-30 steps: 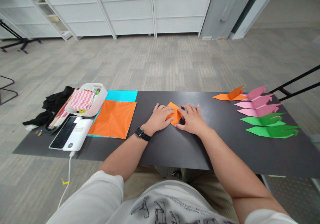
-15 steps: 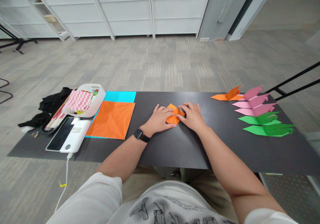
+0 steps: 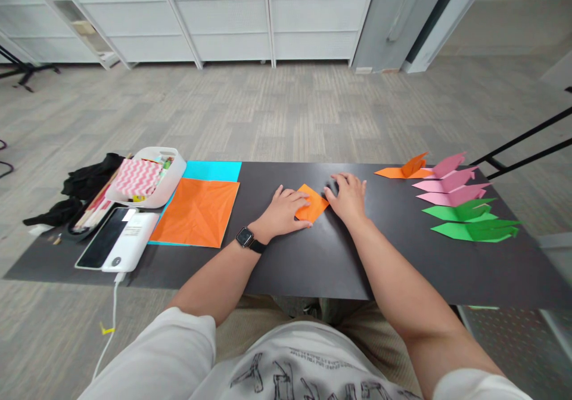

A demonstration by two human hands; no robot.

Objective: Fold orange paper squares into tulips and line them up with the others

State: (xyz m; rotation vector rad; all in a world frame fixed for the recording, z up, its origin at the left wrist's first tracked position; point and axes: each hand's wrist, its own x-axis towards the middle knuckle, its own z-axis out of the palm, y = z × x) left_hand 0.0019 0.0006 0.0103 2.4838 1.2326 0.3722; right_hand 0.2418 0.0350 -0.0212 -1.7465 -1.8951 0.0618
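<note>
A small folded orange origami paper (image 3: pixel 314 204) lies as a diamond on the dark table (image 3: pixel 308 263). My left hand (image 3: pixel 286 210) rests flat over its left side, fingers stretched out and pressing it down. At the paper's right corner is my right hand (image 3: pixel 347 196), its fingers spread and curved; whether the fingertips touch the corner is hard to tell. Off to the right stand finished folded paper birds: an orange one (image 3: pixel 404 169), pink ones (image 3: pixel 453 186) and green ones (image 3: pixel 476 229).
Left of my hands lies a stack of orange sheets (image 3: pixel 196 212) over cyan paper (image 3: pixel 214 171). Farther left are a white basket (image 3: pixel 172 182) with a pink zigzag pouch (image 3: pixel 136 176), a phone (image 3: pixel 102 239), a white power bank (image 3: pixel 129 242) with a cable (image 3: pixel 107 343), and black cloth (image 3: pixel 92 176).
My right hand has drawn off the paper to its right corner, uncovering more of the diamond. My left hand stays on the paper. The view has shifted slightly to the right.
</note>
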